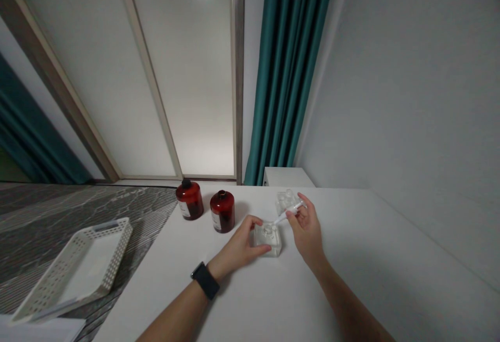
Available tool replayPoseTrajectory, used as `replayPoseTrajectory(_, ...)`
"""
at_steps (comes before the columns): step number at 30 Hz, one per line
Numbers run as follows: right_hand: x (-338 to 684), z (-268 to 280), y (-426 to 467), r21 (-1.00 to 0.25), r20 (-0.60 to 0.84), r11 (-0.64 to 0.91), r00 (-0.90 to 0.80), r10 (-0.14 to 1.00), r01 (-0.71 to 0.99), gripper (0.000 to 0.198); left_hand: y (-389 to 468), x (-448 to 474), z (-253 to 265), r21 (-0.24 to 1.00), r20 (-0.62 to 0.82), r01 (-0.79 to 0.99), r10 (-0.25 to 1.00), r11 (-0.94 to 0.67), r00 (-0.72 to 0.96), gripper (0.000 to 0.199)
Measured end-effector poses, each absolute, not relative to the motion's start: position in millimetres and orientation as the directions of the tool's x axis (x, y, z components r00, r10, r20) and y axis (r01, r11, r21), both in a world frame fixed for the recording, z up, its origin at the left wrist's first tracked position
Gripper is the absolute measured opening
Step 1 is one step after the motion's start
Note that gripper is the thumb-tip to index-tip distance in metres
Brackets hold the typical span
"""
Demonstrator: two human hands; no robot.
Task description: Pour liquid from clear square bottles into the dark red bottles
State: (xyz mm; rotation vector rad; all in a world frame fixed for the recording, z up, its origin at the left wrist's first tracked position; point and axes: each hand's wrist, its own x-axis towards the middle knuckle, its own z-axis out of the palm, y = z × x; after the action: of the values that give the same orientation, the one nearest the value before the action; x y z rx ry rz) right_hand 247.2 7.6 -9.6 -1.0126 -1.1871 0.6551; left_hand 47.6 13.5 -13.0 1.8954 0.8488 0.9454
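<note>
On the white table, my left hand (250,243) is closed round the sides of a clear square glass bottle (269,233). My right hand (307,227) pinches a slim white dropper-like tool (288,214), tilted so that its thin tip points down to the bottle's opening. Whether the tip touches the glass I cannot tell. A second clear glass bottle (285,200) stands just behind, partly covered by my right hand and the white tool. Left of my hands are two dark red bottles with white labels: the nearer bottle (222,211) has an uncapped neck, the farther bottle (189,200) a black cap.
The white table (371,258) meets the wall on the right. Beyond its left edge, a white perforated basket (113,258) sits lower down, over a grey patterned floor (152,204). Behind stand a small white cabinet (289,176), a teal curtain (289,71) and frosted sliding doors (195,86).
</note>
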Motion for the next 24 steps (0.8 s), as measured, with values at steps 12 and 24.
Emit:
replayPoseTrajectory(12,246.2,-8.9,7.1,-0.898,0.434,0.436,0.253,0.865,0.049,0.057,15.9,48.6,-18.1,0.885,0.302,0.181,0.825,-0.429,0.478,0.047)
replayPoseTrajectory(24,242.2,-3.7,3.8,-0.888,0.439,0.46,0.306,0.845,0.001,0.054,15.5,46.9,-18.0,0.885,0.301,0.181,0.824,-0.429,0.48,0.046)
